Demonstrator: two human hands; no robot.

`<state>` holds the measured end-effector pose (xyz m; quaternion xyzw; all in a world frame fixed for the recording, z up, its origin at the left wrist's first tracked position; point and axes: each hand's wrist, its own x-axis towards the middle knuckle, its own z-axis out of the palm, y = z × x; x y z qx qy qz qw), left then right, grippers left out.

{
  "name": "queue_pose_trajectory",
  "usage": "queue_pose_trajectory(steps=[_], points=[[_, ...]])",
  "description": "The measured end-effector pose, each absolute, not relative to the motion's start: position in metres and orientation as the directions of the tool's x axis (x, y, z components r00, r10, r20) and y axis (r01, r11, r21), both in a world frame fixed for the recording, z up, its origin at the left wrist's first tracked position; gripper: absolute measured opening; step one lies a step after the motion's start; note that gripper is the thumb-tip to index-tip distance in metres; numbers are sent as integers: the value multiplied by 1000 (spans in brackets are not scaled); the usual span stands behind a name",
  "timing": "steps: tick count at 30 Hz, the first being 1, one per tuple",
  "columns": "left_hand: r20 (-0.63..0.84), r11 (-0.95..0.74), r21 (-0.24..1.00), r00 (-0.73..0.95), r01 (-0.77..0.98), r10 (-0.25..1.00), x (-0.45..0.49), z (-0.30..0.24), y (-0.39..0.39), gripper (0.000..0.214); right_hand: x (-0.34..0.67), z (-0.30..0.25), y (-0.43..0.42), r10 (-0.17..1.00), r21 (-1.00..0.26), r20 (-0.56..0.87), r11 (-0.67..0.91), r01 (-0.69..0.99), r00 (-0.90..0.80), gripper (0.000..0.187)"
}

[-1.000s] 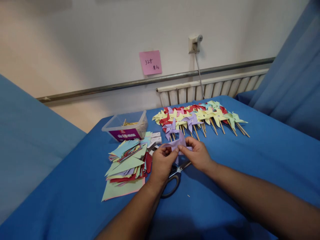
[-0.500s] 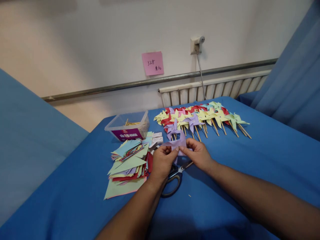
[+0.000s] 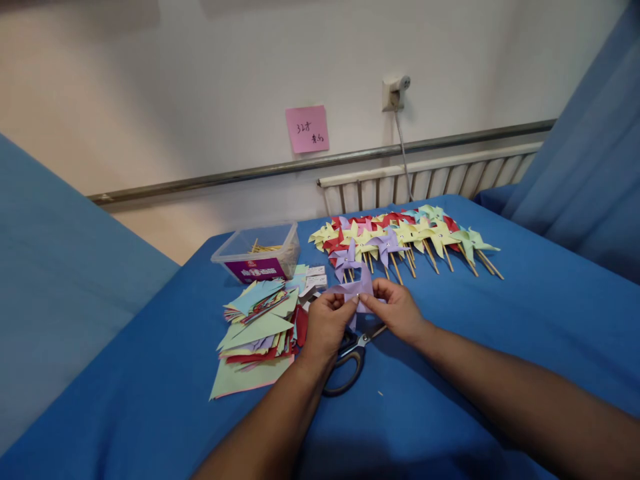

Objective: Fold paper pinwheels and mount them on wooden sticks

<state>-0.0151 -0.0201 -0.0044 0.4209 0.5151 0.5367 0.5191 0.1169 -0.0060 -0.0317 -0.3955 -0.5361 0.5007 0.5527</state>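
Between both hands is a purple paper pinwheel (image 3: 354,288), its blades folded in toward the middle. My left hand (image 3: 326,321) pinches it from the left, thumb at the centre. From the right, my right hand (image 3: 399,309) grips it too, with that thumb meeting the left one at the middle. A tiny shiny spot shows between the thumb tips; I cannot make out what it is. Below the hands lie scissors (image 3: 353,365) with dark handles, partly hidden by my left hand and wrist. Finished pinwheels (image 3: 388,246) on sticks lie just beyond.
On the left, stacked coloured paper pieces (image 3: 256,330) lie in front of a clear plastic box (image 3: 256,257) holding thin sticks. Small white boxes (image 3: 316,280) sit beside the stack. Behind the blue-covered table (image 3: 450,413) are a radiator (image 3: 430,177) and a metal rail (image 3: 250,173).
Almost nothing differs. Both hands keep their pinch on the purple pinwheel, and the whole view has shifted very slightly.
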Motion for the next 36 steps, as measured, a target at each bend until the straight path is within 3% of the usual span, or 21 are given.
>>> queue_pose_trajectory(steps=[7, 12, 14, 17, 21, 26, 32, 36], points=[[-83, 63, 984, -116, -165, 990, -14, -3, -21, 34, 122, -32, -1, 974, -969, 226, 225, -99, -4, 24], [105, -122, 991, -246, -55, 964, -15, -3, -22, 30, 131, -32, 6, 932, -933, 349, 335, 131, 98, 18], [152, -158, 987, -220, -10, 964, -13, -5, -25, 24, 132, -31, 6, 880, -862, 460, 412, 294, 115, 14], [136, -142, 989, -131, -40, 982, -9, -6, -29, 26, 131, -26, 2, 753, -655, 656, 540, 529, 44, 8], [93, -107, 983, -95, -148, 991, -4, -3, -31, 31, 127, -18, -2, 617, -390, 779, 612, 688, -107, 6], [64, -80, 956, -68, -283, 996, -7, -4, -26, 28, 120, -13, -8, 610, -296, 758, 635, 714, -229, 13], [-13, -24, 911, -88, -413, 996, -14, -2, -23, 25, 116, -9, -21, 641, -296, 701, 660, 690, -313, 34], [-46, -17, 907, -139, -421, 989, -17, -4, -18, 27, 113, -7, -27, 653, -307, 679, 667, 679, -335, 35]])
